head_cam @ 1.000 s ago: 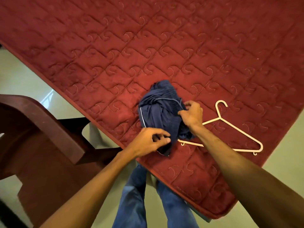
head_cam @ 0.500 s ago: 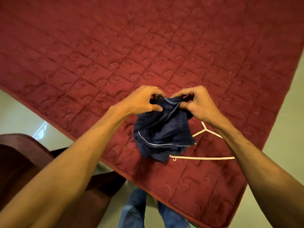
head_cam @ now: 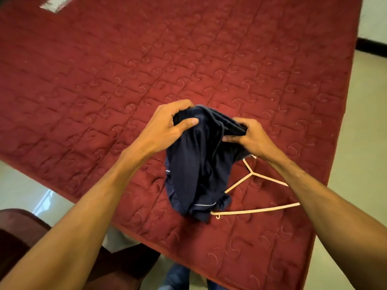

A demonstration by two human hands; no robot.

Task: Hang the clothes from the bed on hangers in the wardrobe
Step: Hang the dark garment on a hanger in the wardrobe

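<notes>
A dark navy pair of shorts (head_cam: 199,170) with thin white piping hangs above the red quilted bed (head_cam: 146,70). My left hand (head_cam: 167,126) grips the left side of its waistband and my right hand (head_cam: 249,139) grips the right side, holding the waistband bunched between them. A cream plastic hanger (head_cam: 255,209) lies flat on the bed just under and to the right of the shorts. Its hook end is hidden behind the cloth and my right wrist.
A dark wooden chair (head_cam: 25,237) stands at the lower left beside the bed's edge. Pale tiled floor (head_cam: 356,143) shows to the right and left of the bed. A pale object (head_cam: 54,5) lies at the bed's far left corner. My jeans-clad legs (head_cam: 178,277) are below.
Both hands have lifted the shorts off the bed and shifted to the waistband, spreading slightly apart. The shorts now hang longer. The hanger has not moved on the bed.
</notes>
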